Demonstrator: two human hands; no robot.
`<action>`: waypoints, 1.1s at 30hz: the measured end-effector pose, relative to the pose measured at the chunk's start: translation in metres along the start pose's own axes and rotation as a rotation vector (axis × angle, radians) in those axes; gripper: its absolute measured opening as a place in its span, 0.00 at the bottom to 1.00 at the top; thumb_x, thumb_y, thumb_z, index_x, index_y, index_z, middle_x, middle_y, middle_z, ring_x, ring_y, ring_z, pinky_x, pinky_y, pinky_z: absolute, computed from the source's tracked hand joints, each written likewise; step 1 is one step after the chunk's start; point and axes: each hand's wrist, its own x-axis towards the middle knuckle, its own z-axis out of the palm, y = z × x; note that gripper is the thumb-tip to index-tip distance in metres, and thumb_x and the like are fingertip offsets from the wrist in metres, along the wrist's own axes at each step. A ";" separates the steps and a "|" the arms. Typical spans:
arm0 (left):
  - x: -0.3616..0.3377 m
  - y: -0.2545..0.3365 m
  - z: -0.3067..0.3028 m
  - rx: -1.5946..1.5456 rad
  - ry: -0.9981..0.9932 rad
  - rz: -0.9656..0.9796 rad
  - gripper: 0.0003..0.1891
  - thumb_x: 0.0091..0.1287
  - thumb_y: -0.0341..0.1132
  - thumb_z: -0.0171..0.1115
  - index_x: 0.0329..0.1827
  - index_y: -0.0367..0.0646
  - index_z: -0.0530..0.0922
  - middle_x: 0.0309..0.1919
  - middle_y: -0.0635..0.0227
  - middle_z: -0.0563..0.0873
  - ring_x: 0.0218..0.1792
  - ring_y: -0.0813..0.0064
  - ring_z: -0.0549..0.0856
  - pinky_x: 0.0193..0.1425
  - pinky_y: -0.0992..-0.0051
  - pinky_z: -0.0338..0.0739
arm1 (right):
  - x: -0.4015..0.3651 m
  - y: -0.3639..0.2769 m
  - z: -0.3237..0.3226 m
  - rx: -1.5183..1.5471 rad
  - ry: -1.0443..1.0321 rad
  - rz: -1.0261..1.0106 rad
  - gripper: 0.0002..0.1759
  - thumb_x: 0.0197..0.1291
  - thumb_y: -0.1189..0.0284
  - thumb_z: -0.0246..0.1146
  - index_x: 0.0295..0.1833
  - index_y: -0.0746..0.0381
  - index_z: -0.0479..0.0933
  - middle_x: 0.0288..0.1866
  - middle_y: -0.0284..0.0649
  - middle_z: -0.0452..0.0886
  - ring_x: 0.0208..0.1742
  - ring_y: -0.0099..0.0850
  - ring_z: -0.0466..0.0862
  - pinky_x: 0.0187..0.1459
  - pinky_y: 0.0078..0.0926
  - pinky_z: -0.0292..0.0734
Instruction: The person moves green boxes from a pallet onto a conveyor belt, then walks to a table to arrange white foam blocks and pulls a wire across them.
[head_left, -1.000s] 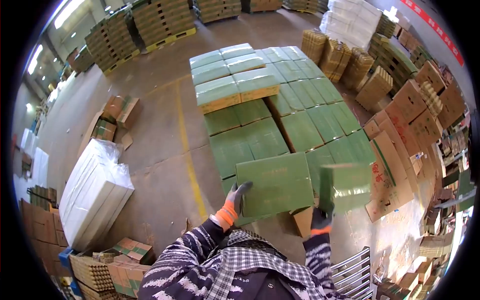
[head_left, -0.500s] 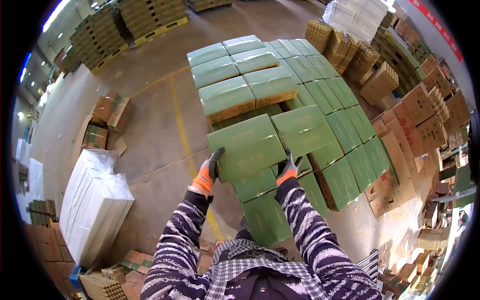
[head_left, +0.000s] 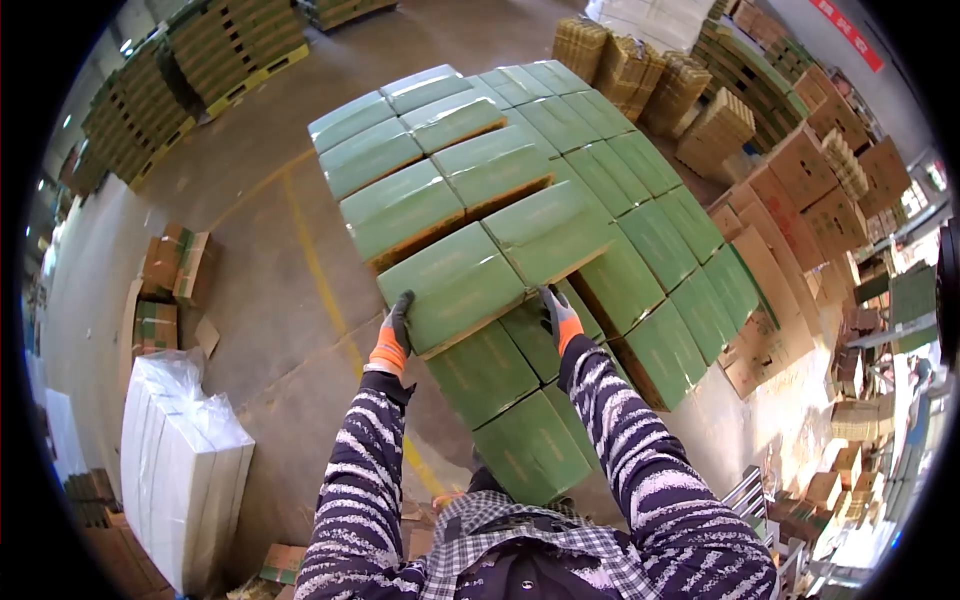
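Observation:
A green cardboard carton (head_left: 455, 288) sits at the near left of the stack's upper layer, lined up beside another green carton (head_left: 548, 232). My left hand (head_left: 393, 335), in a grey and orange glove, grips the carton's left side near its front corner. At its front right corner my right hand (head_left: 560, 316), gloved the same way, holds the lower edge with fingers partly hidden. Below and nearer to me lie more green cartons (head_left: 530, 447) of a lower layer. Clear tape shines across several tops.
Wrapped white slabs (head_left: 185, 470) stand on the floor at left, with opened brown boxes (head_left: 175, 265) behind. Bundles of egg-tray-like stacks (head_left: 630, 75) and brown cartons (head_left: 810, 215) line the right. Loaded pallets (head_left: 235, 50) stand far left. A yellow line (head_left: 315, 260) crosses the floor.
The carton in my hands has moved away from me and down, against the row behind and level with its right neighbour. My view has shifted and turned slightly.

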 end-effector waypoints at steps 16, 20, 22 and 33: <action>-0.243 -0.188 0.081 0.417 0.218 0.522 0.24 0.73 0.38 0.48 0.72 0.47 0.61 0.71 0.61 0.61 0.68 0.65 0.63 0.71 0.64 0.60 | -0.353 0.118 -0.473 -0.933 1.202 -0.288 0.27 0.57 0.60 0.66 0.60 0.59 0.74 0.62 0.48 0.74 0.63 0.42 0.73 0.65 0.33 0.66; -0.291 -0.291 0.141 0.633 -0.171 0.426 0.24 0.70 0.28 0.49 0.69 0.35 0.63 0.64 0.61 0.71 0.62 0.68 0.72 0.68 0.68 0.66 | -0.489 0.142 -0.598 -1.076 1.533 0.337 0.41 0.60 0.45 0.55 0.73 0.57 0.58 0.76 0.45 0.55 0.76 0.42 0.53 0.73 0.39 0.49; -0.304 -0.349 0.189 0.681 -0.331 0.201 0.24 0.70 0.27 0.50 0.69 0.35 0.63 0.63 0.61 0.73 0.61 0.69 0.73 0.67 0.70 0.67 | -0.543 0.165 -0.633 -1.050 1.654 0.364 0.42 0.60 0.46 0.55 0.74 0.57 0.56 0.76 0.45 0.54 0.76 0.44 0.52 0.73 0.42 0.47; -0.327 -0.652 0.326 1.013 -0.917 -0.750 0.34 0.67 0.38 0.61 0.74 0.45 0.56 0.64 0.59 0.72 0.63 0.71 0.72 0.65 0.72 0.66 | -0.569 0.256 -0.541 -0.919 1.138 0.225 0.51 0.51 0.49 0.66 0.73 0.66 0.53 0.76 0.53 0.51 0.76 0.50 0.49 0.74 0.45 0.43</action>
